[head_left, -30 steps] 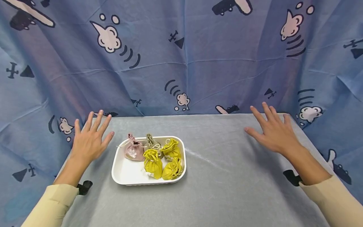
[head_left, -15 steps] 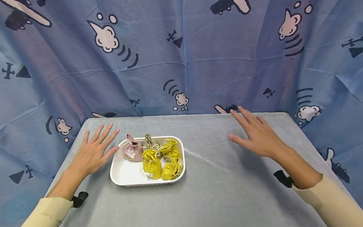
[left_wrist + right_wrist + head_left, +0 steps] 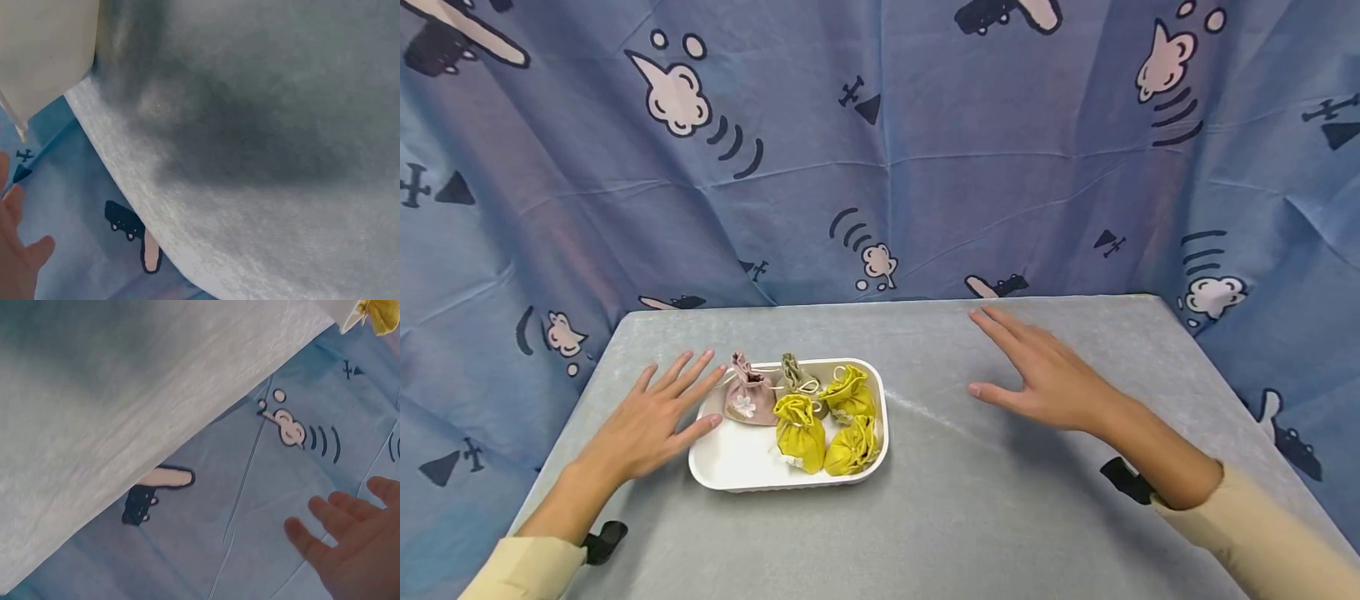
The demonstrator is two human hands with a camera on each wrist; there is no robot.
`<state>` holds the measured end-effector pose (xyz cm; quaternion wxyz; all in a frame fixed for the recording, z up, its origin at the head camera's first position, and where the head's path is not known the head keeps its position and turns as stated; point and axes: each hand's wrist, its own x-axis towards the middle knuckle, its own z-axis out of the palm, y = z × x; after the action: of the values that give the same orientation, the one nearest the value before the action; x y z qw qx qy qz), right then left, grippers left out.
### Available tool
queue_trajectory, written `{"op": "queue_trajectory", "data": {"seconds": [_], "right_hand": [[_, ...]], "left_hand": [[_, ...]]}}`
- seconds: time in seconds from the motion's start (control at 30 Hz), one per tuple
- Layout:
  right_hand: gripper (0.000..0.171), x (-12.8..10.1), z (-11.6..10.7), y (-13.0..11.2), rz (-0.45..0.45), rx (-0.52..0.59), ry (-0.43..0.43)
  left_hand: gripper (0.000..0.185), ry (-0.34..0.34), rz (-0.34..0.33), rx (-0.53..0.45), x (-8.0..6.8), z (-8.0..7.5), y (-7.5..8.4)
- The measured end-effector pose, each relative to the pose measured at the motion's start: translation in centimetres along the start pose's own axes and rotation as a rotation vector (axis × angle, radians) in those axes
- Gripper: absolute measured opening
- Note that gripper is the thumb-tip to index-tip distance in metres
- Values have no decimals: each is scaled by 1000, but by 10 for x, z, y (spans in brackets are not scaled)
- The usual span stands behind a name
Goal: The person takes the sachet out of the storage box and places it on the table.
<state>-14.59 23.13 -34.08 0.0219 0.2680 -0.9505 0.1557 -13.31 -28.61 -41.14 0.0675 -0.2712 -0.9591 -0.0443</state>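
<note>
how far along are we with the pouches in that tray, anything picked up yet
Nothing looks done: all five pouches, the pink pouch, the olive pouch and the three yellow pouches, sit in the white tray. In hand: the left hand lies open with fingertips at the tray's left rim, near the pink pouch; the right hand is open above the grey table, right of the tray. Gripping any pouch is left.

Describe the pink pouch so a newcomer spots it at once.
On the grey table sits a white tray of small drawstring pouches. The pink pouch stands in its far-left corner, nearest the left hand: the only pink one, with a white flower; its neighbours are yellow or olive.
</note>
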Motion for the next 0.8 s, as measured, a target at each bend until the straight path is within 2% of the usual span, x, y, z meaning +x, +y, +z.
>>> {"op": "queue_trajectory", "data": {"seconds": [0.37, 0.8], "right_hand": [[91, 3, 16, -21, -74, 229, -69], [90, 11, 41, -47, -123, 382, -162]], "left_hand": [[72, -4, 54, -10, -11, 5, 0], [73, -19, 82, -15, -15, 11, -2]]}}
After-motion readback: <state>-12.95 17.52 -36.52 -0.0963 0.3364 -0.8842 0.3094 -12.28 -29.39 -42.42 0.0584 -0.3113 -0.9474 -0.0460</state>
